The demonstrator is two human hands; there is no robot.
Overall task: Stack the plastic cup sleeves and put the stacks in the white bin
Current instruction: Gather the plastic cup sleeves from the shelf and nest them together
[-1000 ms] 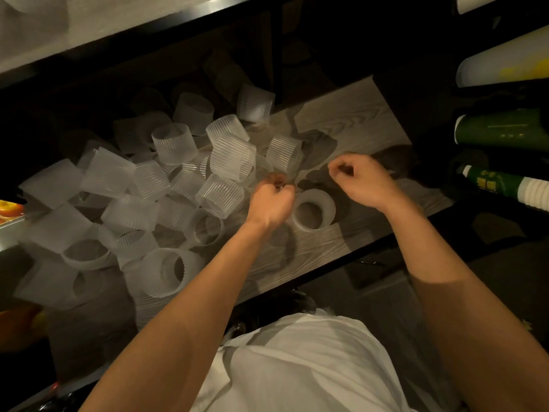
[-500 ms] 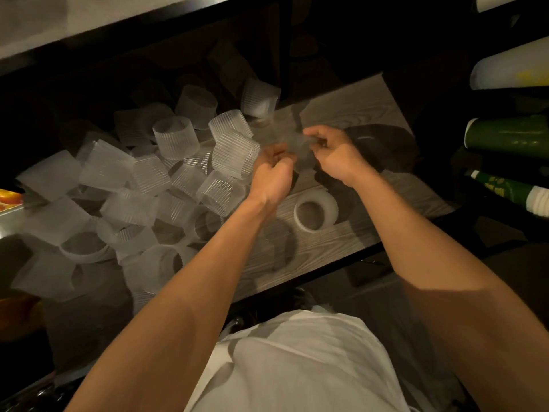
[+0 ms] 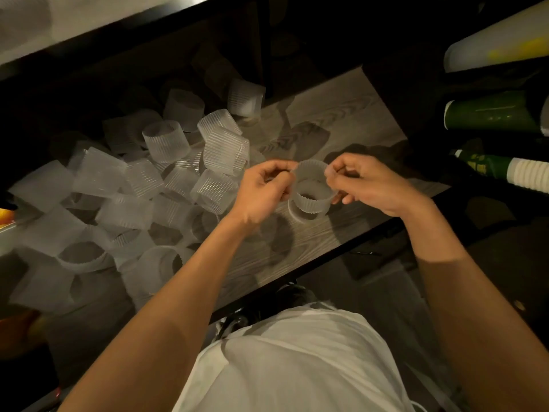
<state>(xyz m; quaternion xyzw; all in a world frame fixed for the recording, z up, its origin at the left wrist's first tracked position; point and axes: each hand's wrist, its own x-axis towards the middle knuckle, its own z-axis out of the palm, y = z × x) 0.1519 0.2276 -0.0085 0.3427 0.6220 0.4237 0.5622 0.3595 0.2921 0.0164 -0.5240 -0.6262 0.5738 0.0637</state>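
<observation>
A translucent ribbed cup sleeve is held upright between both hands, just above another sleeve that stands on the wooden table. My left hand pinches its left rim and my right hand pinches its right rim. A large heap of several loose sleeves covers the left half of the table, some upright and some on their sides. No white bin is in view.
Long stacks of paper cups lie on the right: a white one, a green one, and a green and white one. The table's dark front edge runs diagonally below my hands. Something orange shows at the far left.
Both hands took hold of a sleeve at the pile's right edge, then carried it down and toward me, over the sleeve standing on the table.
</observation>
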